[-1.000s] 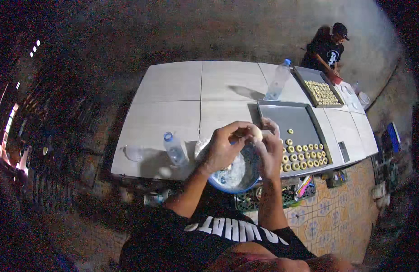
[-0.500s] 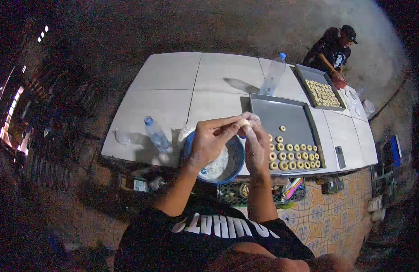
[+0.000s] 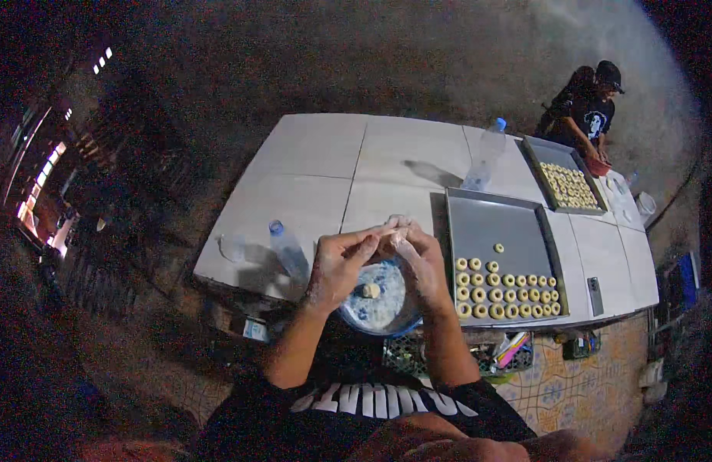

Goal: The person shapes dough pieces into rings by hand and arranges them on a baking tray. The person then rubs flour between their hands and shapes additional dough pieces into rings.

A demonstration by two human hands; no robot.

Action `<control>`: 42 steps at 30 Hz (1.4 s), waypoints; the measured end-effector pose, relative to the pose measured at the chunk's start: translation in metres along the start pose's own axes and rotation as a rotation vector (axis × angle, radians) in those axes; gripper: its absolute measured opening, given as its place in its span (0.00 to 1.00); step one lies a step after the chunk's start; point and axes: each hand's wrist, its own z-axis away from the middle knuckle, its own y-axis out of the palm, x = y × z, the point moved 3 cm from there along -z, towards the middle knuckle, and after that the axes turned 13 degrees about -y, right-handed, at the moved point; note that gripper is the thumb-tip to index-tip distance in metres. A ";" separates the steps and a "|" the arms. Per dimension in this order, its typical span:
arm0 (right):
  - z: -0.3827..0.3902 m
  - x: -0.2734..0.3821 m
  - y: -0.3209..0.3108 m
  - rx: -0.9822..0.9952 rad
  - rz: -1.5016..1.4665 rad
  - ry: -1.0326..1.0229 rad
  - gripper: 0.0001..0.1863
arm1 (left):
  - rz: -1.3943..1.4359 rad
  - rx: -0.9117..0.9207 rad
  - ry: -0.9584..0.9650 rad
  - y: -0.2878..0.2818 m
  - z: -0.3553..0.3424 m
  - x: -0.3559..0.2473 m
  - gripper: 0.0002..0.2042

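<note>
My left hand [image 3: 342,269] and my right hand [image 3: 422,266], both dusted with flour, meet at the fingertips above a blue-rimmed bowl [image 3: 408,326]. Their fingers are bent and pressed together; whatever is pinched between them is hidden. Under them, white flour [image 3: 379,312] covers the inside of the bowl, and a small lump of dough [image 3: 371,290] shows there against it. Right of my right hand lies a grey metal tray [image 3: 494,215], its near part lined with rows of pale dough rings [image 3: 495,295]. One ring [image 3: 498,248] sits apart, farther up the tray.
Clear plastic bottles with blue caps stand left of the bowl [image 3: 290,250] and behind the tray [image 3: 487,158]. A phone [image 3: 595,296] lies right of the tray. At the far right a co-worker [image 3: 587,115] bends over a second tray [image 3: 539,154] of rings and a red bowl [image 3: 598,165].
The view has shifted, so the table sits lower and farther right. My joined hands have moved left over the bowl. The pale dough seen between my fingers is hidden now; a lump shows in the bowl.
</note>
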 end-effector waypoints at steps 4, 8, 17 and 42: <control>-0.014 -0.005 0.001 -0.053 -0.020 -0.005 0.10 | 0.038 0.001 -0.129 -0.012 -0.002 0.001 0.15; -0.021 -0.014 0.012 -0.036 0.111 -0.048 0.10 | 0.105 -0.040 -0.060 -0.019 -0.016 -0.002 0.14; -0.047 -0.012 0.039 -0.134 -0.125 0.172 0.14 | 0.386 0.052 -0.098 -0.032 -0.037 -0.016 0.16; -0.084 0.008 0.044 -0.132 0.096 0.017 0.14 | 0.191 -0.306 0.168 -0.033 -0.055 -0.041 0.11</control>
